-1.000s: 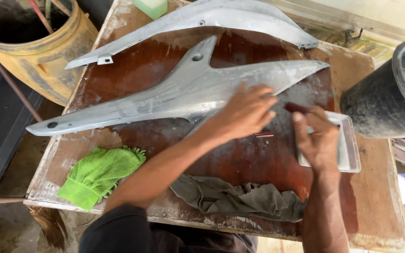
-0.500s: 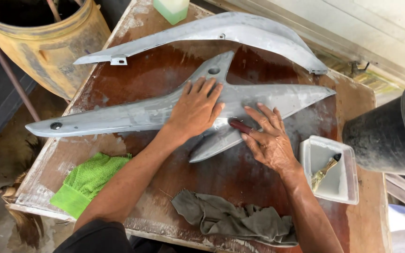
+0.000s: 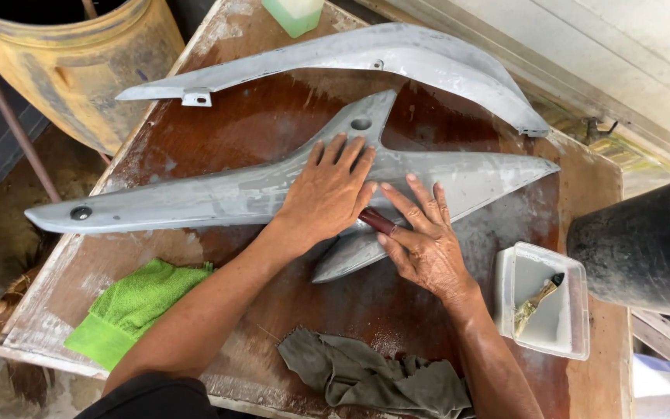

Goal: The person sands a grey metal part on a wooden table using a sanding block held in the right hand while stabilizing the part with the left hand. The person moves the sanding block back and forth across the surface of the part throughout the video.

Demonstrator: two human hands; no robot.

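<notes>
Nearest: grey rag [image 3: 374, 376] lies below both wrists | right hand [image 3: 420, 237] is spread flat, dark-red sanding piece [image 3: 379, 222] pinned under its thumb on the grey fairing panel [image 3: 288, 186] | left hand [image 3: 329, 190] is pressed flat, empty, just beside | panel is dulled all over; sanding is judged well advanced | beyond: second panel [image 3: 397, 58] lies untouched.

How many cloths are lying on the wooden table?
2. A green cloth lies at the near left corner of the table. A grey cloth lies crumpled at the near edge, between the person's forearms. None seems hidden.
</notes>
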